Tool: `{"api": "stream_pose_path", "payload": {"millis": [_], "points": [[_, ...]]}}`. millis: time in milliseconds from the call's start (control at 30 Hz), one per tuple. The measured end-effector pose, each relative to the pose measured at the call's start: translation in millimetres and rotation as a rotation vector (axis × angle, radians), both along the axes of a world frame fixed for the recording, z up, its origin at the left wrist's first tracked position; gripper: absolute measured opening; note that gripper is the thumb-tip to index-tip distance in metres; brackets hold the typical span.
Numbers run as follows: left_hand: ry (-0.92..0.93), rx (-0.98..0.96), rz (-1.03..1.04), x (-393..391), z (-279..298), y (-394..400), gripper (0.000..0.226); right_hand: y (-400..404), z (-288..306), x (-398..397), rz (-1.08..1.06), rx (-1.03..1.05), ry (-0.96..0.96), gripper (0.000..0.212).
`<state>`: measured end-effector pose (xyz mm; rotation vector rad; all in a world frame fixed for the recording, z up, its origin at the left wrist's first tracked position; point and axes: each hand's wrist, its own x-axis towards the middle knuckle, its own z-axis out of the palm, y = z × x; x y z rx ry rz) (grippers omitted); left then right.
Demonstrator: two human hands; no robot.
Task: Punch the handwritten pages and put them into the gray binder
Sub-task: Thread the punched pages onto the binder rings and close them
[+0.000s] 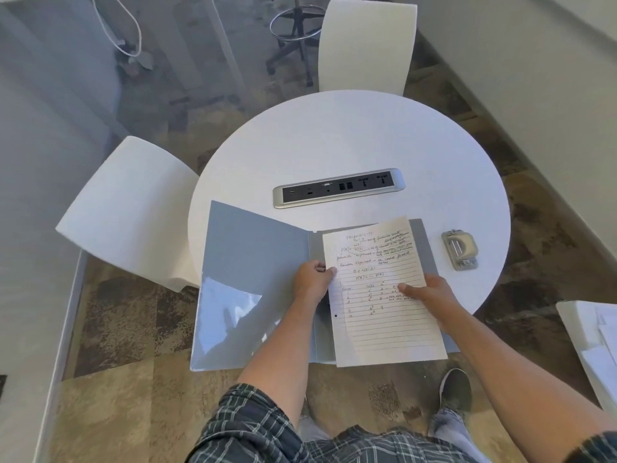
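The gray binder (pixel 253 272) lies open at the near edge of the round white table (pixel 350 138), its left cover spread wide. Over its right half I hold the handwritten lined pages (pixel 380 295), with a punched hole visible near the lower left margin. My left hand (pixel 312 282) pinches the pages' left edge by the binder's spine. My right hand (pixel 430 295) grips their right edge, thumb on top. A beige hole punch (pixel 460 248) sits on the table to the right of the binder.
A silver power and data strip (pixel 339 188) is set into the table's middle. White chairs stand at the left (pixel 133 208) and at the far side (pixel 367 45). A white surface with papers (pixel 594 339) sits at the right edge. My shoe (pixel 455 392) is on the carpet.
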<state>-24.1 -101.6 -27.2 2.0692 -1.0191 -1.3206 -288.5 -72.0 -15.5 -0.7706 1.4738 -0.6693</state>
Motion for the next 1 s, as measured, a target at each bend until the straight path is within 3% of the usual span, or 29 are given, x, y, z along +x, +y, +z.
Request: {"api": "stream_pose_path", "payload": {"millis": [500,633,867,1000], "points": [[-0.039,-0.046,0.086,-4,-1,-14,0.015,0,-22,1,-0.13,0.008,0.038,0.028],[-0.011,-0.012,0.021,0,0,-15,0.007,2,-24,1,-0.202,0.036,-0.006,0.025],[0.048,0.041,0.018,1,2,-19,0.02,2,-17,6,-0.173,0.067,0.008,0.007],[0.016,0.072,-0.018,1,10,-22,0.023,3,-16,5,-0.146,0.069,0.013,0.008]]}}
